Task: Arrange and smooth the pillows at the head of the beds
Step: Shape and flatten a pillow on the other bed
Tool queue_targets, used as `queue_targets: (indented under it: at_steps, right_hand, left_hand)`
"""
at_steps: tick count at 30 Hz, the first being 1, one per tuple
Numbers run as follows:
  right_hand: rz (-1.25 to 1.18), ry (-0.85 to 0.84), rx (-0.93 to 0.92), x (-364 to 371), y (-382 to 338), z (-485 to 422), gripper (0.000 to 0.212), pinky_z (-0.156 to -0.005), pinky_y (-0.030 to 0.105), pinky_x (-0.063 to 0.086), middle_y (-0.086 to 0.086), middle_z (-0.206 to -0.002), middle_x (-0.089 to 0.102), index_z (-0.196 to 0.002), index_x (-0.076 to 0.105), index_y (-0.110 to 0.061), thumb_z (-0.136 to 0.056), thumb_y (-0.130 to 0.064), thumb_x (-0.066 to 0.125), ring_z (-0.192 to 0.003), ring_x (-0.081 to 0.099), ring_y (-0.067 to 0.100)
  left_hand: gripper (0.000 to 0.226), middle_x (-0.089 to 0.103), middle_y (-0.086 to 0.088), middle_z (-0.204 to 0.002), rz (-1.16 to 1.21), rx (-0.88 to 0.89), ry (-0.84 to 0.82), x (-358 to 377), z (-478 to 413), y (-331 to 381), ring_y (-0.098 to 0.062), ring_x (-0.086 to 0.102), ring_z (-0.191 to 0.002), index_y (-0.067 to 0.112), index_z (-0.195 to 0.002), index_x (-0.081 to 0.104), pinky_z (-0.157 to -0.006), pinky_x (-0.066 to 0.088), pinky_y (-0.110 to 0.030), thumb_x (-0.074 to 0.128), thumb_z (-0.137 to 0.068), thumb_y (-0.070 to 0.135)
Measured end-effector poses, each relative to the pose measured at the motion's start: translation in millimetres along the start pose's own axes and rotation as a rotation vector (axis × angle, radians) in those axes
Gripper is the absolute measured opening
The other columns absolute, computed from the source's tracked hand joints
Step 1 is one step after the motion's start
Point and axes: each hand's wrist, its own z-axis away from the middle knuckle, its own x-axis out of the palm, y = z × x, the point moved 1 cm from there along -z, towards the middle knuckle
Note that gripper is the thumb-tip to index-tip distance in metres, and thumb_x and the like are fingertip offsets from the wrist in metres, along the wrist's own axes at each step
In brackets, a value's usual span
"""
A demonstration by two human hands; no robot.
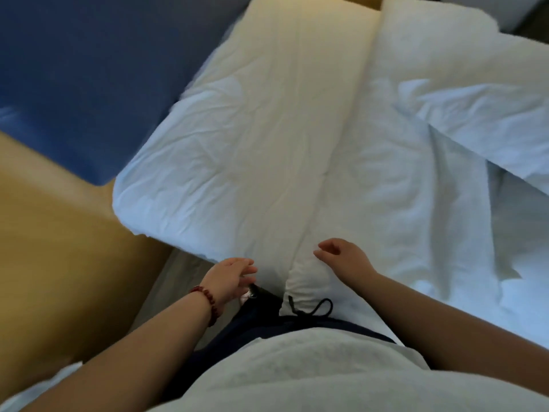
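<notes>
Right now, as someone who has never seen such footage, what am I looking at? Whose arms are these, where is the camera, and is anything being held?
There is no machine here: a person works with bare hands. The single picture comes from a camera worn on the head, looking down past the chest. The left hand, with a bead bracelet on its wrist, reaches with straight fingers to the near end of a long white pillow. The right hand, fingers loosely bent, is over the white bedding beside that pillow. Neither hand grips anything. Left of the pillow are a blue panel and a wooden surface. The picture is blurred, so finer detail is unclear.
</notes>
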Motion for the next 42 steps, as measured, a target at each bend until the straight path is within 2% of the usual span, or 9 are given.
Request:
queue_targets:
  at_steps: [8, 18, 22, 30, 32, 36, 39, 41, 42]
  right_hand:
    - [-0.293, 0.231, 0.167, -7.5, 28.3, 26.7, 0.032, -0.083, 0.022, 0.041, -0.008, -0.107, 0.066, -0.114, 0.067, -0.022, -0.087, -0.038, 0.070, -0.096, 0.059, 0.008]
    - [-0.524, 0.415, 0.143, -84.7, 69.4, 27.2, 0.025, -0.071, 0.016, 0.043, -0.012, -0.098, 0.067, -0.108, 0.069, -0.024, -0.087, -0.038, 0.070, -0.092, 0.062, 0.004]
    - [-0.459, 0.382, 0.072, -136.2, 93.9, 26.0, 0.025, -0.072, 0.015, 0.045, -0.011, -0.098, 0.068, -0.108, 0.069, -0.025, -0.088, -0.040, 0.069, -0.089, 0.061, 0.000]
    - [-0.508, 0.513, -0.153, -268.4, 111.5, 19.8, 0.024, -0.093, 0.024, 0.048, -0.020, -0.101, 0.070, -0.105, 0.070, -0.031, -0.085, -0.045, 0.070, -0.099, 0.061, -0.003]
    - [-0.516, 0.574, -0.196, -299.0, 115.1, 20.5, 0.020, -0.092, 0.018, 0.045, -0.022, -0.102, 0.068, -0.104, 0.069, -0.034, -0.086, -0.044, 0.070, -0.101, 0.059, -0.007]
    - [-0.428, 0.811, -0.283, -355.4, 130.1, 21.4, 0.023, -0.086, 0.000, 0.034, -0.029, -0.106, 0.060, -0.106, 0.065, -0.038, -0.085, -0.043, 0.070, -0.102, 0.052, -0.013]
    - [-0.231, 1.004, -0.319, -392.4, 145.9, 16.8, 0.037, -0.096, 0.014, 0.039, -0.015, -0.117, 0.061, -0.116, 0.065, -0.028, -0.085, -0.048, 0.068, -0.111, 0.053, 0.003]
    - [-0.042, 1.107, -0.334, -414.1, 155.4, 11.1, 0.050, -0.102, 0.026, 0.040, -0.002, -0.120, 0.066, -0.119, 0.066, -0.017, -0.085, -0.053, 0.064, -0.117, 0.055, 0.013]
    - [0.043, 1.125, -0.314, -422.0, 159.4, 7.4, 0.056, -0.105, 0.031, 0.039, 0.002, -0.123, 0.066, -0.121, 0.066, -0.014, -0.084, -0.056, 0.063, -0.121, 0.056, 0.017]
  left_hand:
    - [0.020, 0.068, -0.003, -0.107, -0.283, 0.045, -0.162, 30.7, -32.0, 43.2, -0.019, 0.064, -0.094, 0.016, -0.102, 0.063, -0.085, 0.050, -0.035, 0.044, -0.104, 0.023]
    - [0.021, 0.070, -0.005, -0.104, -0.376, 0.149, -0.274, 166.7, -13.6, 67.1, -0.018, 0.066, -0.089, 0.013, -0.103, 0.065, -0.090, 0.053, -0.038, 0.046, -0.103, 0.021]
    - [0.021, 0.070, -0.006, -0.107, -0.343, 0.169, -0.231, 227.2, -3.8, 64.4, -0.020, 0.066, -0.094, 0.014, -0.103, 0.065, -0.089, 0.054, -0.037, 0.046, -0.103, 0.021]
    - [0.020, 0.072, -0.007, -0.109, -0.099, 0.193, -0.255, 360.9, 22.8, 90.2, -0.022, 0.068, -0.099, 0.011, -0.109, 0.066, -0.084, 0.055, -0.034, 0.050, -0.101, 0.020]
    - [0.019, 0.072, -0.006, -0.107, -0.036, 0.223, -0.300, 395.0, 30.5, 110.5, -0.020, 0.069, -0.095, 0.012, -0.108, 0.066, -0.082, 0.055, -0.033, 0.051, -0.101, 0.020]
    - [0.018, 0.071, -0.004, -0.110, 0.011, 0.257, -0.405, 457.0, 39.9, 153.1, -0.018, 0.068, -0.096, 0.014, -0.110, 0.065, -0.080, 0.054, -0.032, 0.053, -0.099, 0.022]
    - [0.033, 0.062, -0.005, -0.124, -0.003, 0.199, -0.497, 501.4, 39.4, 180.4, -0.021, 0.062, -0.111, 0.013, -0.121, 0.057, -0.091, 0.050, -0.034, 0.060, -0.095, 0.033]
    - [0.060, 0.052, -0.008, -0.133, 0.003, 0.107, -0.547, 532.5, 37.3, 197.3, -0.024, 0.054, -0.123, 0.010, -0.134, 0.047, -0.100, 0.047, -0.036, 0.067, -0.088, 0.045]
    - [0.071, 0.051, -0.009, -0.133, 0.013, 0.057, -0.571, 548.3, 35.2, 205.0, -0.024, 0.053, -0.123, 0.009, -0.137, 0.044, -0.096, 0.048, -0.036, 0.069, -0.084, 0.051]
